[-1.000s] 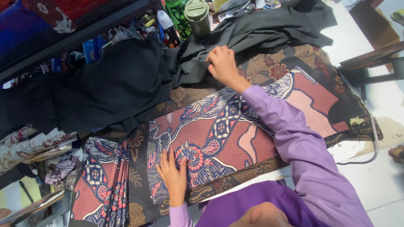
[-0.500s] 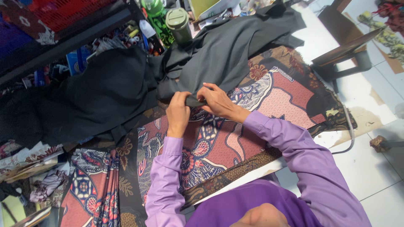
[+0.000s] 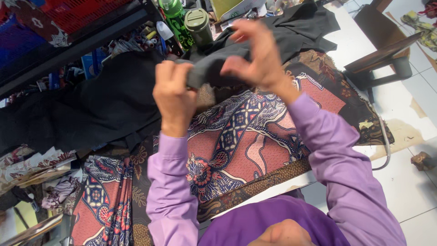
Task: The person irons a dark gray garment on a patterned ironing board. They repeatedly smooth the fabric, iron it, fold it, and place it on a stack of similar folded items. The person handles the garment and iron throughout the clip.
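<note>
Holding an edge of the dark grey plain woven cloth [image 3: 273, 36] lifted above the desk [image 3: 364, 48], both hands have it pinched between them. The left hand [image 3: 173, 93] is curled closed round a bunched fold of the grey cloth, knuckles toward the camera. The right hand [image 3: 255, 54] nips the same fold between thumb and forefinger, its other fingers spread loosely and holding nothing.

The rest of the grey cloth trails from the hands back over the far side of the red, blue and brown batik-patterned fabric [image 3: 246, 146], which lies spread flat on the desk beneath the hands. A second length of the same batik print, folded into pleats [image 3: 111, 200], lies to the left of the flat piece. A black fabric heap [image 3: 91, 105] sits beyond the flat batik, to its left, and an olive-green lidded tumbler [image 3: 199, 25] stands beyond it, past the grey cloth.

As a judgement, the work looks early: the batik is laid out smooth, but only one edge of the grey cloth is raised, most of it being rumpled and not yet spread or lined up over the batik.
</note>
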